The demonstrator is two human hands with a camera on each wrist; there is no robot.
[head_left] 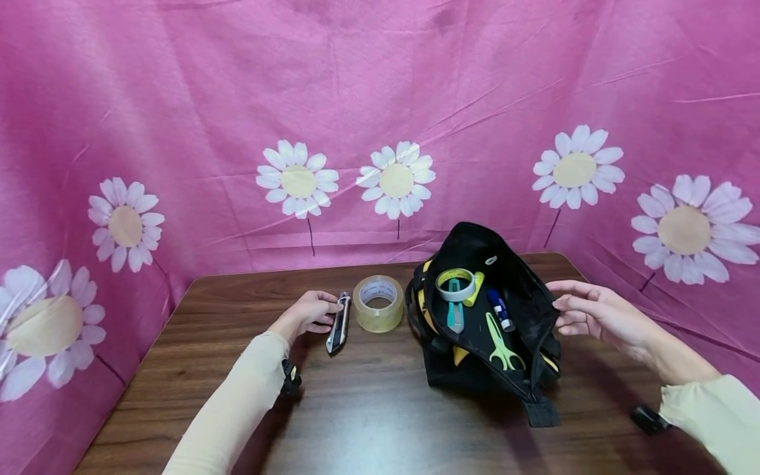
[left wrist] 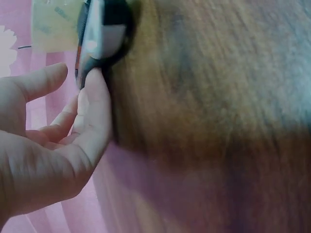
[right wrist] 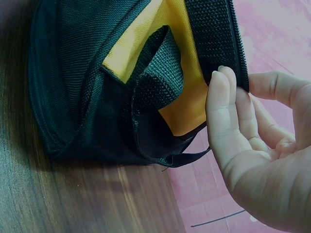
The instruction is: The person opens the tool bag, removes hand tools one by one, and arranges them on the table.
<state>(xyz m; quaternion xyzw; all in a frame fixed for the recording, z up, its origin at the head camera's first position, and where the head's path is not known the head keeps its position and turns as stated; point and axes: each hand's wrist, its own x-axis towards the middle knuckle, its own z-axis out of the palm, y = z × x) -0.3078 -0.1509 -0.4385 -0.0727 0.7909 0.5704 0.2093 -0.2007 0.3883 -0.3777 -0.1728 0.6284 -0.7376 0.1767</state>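
A utility knife (head_left: 339,323) lies on the wooden table, its handle black and silver. My left hand (head_left: 311,312) is at its left side; in the left wrist view one fingertip (left wrist: 97,80) touches the knife (left wrist: 104,34) while another digit stays apart from it. To the right, an unzipped black and yellow tool bag (head_left: 469,366) holds green scissors (head_left: 501,344), a teal cutter (head_left: 455,310), a roll of tape (head_left: 445,290), a yellow item (head_left: 474,290) and a blue-and-white tube (head_left: 501,310). My right hand (head_left: 594,313) pinches the bag's zippered edge (right wrist: 238,53) between thumb and fingers.
A wide roll of clear tape (head_left: 380,318) stands between the knife and the bag. The bag's strap end (head_left: 542,414) hangs over its front. Behind the table (head_left: 356,422) hangs a pink cloth (head_left: 356,79) with daisies.
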